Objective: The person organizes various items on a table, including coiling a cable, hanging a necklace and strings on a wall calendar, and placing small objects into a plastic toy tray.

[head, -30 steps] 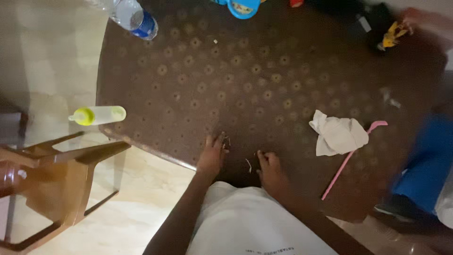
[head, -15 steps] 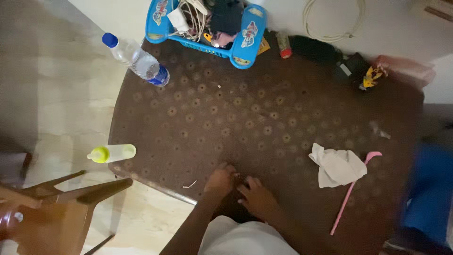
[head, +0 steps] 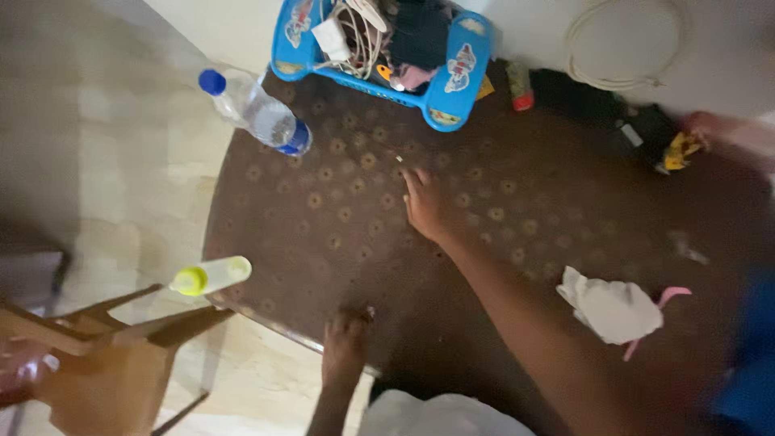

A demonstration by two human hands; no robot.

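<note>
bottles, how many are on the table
2: a clear water bottle at the table's far left edge, and a pale bottle with a yellow cap overhanging the near left edge.

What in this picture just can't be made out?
Head view only:
- The speck by the right hand: too small to identify.
- Left hand fingertips: blurred at the table edge.
- Blue basket top: cut off by the frame.
- Pink stick: mostly hidden under the crumpled tissue.
</note>
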